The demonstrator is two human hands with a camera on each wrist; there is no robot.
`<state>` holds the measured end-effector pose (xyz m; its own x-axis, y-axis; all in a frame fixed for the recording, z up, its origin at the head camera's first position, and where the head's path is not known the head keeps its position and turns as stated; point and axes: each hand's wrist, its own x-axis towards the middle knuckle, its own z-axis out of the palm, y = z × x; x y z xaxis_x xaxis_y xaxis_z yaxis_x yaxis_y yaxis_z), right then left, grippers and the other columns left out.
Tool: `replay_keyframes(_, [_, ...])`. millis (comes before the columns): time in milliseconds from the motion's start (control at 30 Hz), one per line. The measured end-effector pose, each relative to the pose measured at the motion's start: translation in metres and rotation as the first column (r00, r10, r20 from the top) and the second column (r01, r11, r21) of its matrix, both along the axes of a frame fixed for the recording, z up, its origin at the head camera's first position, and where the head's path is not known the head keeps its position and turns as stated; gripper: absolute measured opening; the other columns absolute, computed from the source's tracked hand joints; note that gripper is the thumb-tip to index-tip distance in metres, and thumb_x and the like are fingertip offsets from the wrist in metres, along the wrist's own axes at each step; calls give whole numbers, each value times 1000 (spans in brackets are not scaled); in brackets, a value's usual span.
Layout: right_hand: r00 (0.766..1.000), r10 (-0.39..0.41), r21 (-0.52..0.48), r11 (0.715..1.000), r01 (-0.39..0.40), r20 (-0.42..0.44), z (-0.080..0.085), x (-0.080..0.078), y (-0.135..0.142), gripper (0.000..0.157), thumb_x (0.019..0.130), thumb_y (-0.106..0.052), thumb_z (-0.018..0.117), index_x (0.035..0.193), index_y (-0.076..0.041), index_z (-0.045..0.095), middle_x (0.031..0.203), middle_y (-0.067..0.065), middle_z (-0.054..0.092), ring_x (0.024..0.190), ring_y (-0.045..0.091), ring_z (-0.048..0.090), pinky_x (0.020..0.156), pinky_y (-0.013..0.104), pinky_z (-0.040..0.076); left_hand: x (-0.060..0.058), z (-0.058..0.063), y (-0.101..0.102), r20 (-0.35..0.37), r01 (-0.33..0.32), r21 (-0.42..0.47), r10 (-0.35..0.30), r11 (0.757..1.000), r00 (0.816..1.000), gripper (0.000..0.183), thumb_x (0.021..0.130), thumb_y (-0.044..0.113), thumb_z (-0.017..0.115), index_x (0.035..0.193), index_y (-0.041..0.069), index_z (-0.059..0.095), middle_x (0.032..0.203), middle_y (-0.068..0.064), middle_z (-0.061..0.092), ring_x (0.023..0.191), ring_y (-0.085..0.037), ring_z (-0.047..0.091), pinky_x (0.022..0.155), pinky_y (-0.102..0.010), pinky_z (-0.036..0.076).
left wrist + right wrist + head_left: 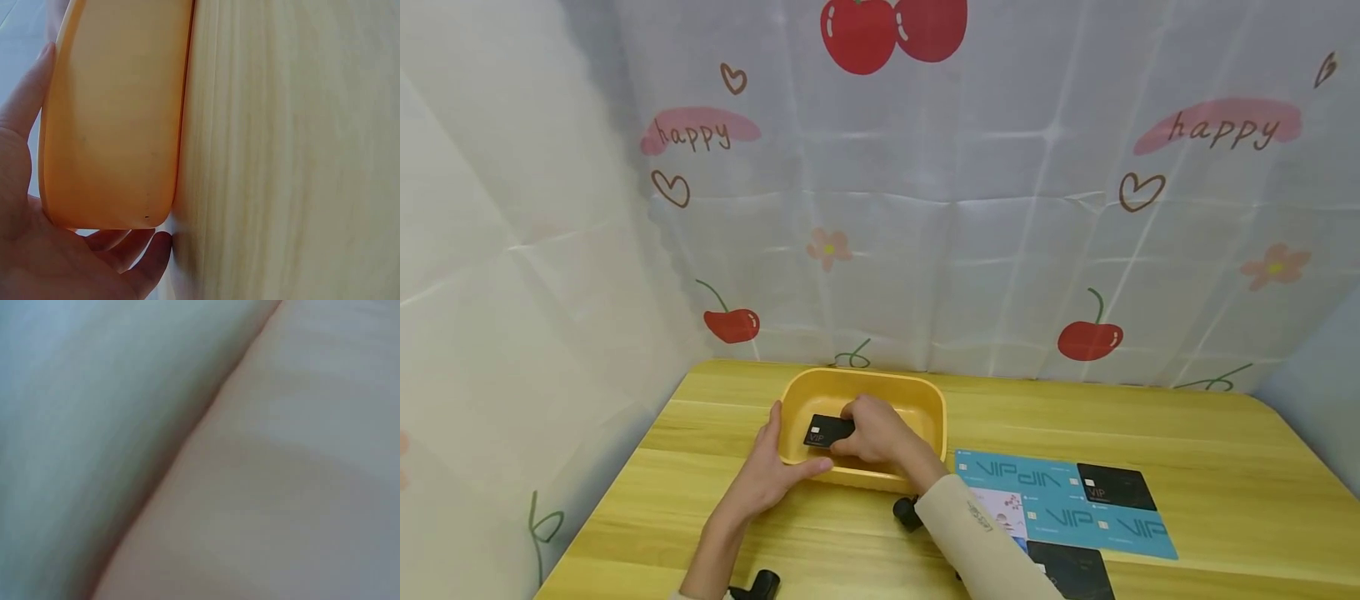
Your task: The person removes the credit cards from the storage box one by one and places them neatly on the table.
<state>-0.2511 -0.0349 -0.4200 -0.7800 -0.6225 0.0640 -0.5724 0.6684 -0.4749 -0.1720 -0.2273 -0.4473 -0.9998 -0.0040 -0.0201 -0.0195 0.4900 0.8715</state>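
Note:
My right hand pinches a black VIP card inside a yellow plastic basin. The card's left part, with a chip and lettering, sticks out past the fingers; its right end is hidden by the hand. My left hand grips the basin's near left corner, its thumb along the front edge and the fingers against the left end. In the left wrist view that hand curls round the end of the basin, which stands on the table. Only blurred skin and pale cloth fill the right wrist view.
Right of the basin, several turquoise VIP cards lie with a black card, another black card and a pictured card. The right sleeve covers part of them. A patterned curtain hangs behind the wooden table.

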Motion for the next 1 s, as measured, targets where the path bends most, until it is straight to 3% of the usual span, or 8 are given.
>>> replay_keyframes(367, [1000, 14, -70, 997, -15, -20, 16, 3, 21, 32, 76, -32, 80, 90, -5, 71, 80, -2, 59, 74, 13, 51, 67, 26, 43, 0, 0, 1, 11, -12, -2, 12, 1000, 1000, 128, 76, 44, 84, 158, 4, -5, 159, -26, 9, 144, -39, 17, 114, -58, 16])
replay_keyframes(1000, [996, -44, -96, 995, 36, -83, 25, 25, 50, 47, 79, -34, 79, 111, -2, 71, 101, 4, 59, 84, 16, 52, 75, 32, 46, 0, 0, 1, 17, -16, -6, 16, 1000, 1000, 128, 76, 48, 83, 158, 5, -5, 160, -25, 7, 144, -40, 15, 114, -59, 15])
